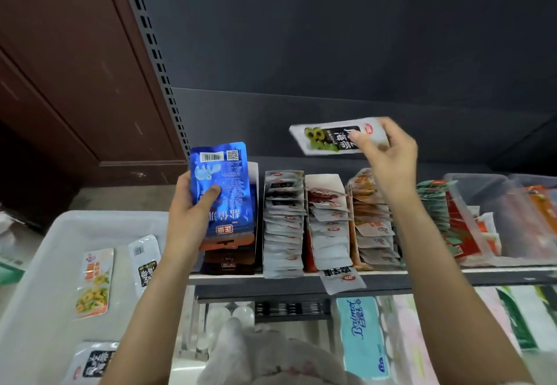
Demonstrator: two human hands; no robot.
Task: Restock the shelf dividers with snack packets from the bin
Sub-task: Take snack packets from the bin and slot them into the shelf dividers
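Nearest to me, the white plastic bin (45, 264) is sitting at lower left, still holding several flat snack packets (94, 283), so restocking is judged incomplete. Below the shelf, a light blue tissue pack (363, 336) is showing the legible word "Baimei". I am gripping a glossy blue foil packet (221, 185) in my left hand (188, 212), thumb pressed across its back face, over the leftmost divider lane; its barcode and QR code are facing me and its large white characters are reading upside down. On the grey metal shelf (391, 277), the white card dividers (324, 182) are holding rows of overlapped packets, and one white packet (342, 279) is hanging over the front edge. Farther back, I am pinching a long white packet with a black label panel (331, 139) in my right hand (388, 155), held above the middle lanes. Its characters are too blurred to read reliably. Likely faults: the overhanging packet is at risk of dropping if my forearm brushes it, and the raised packet is at risk of entering a wrong lane, since neighbouring white packets look alike.
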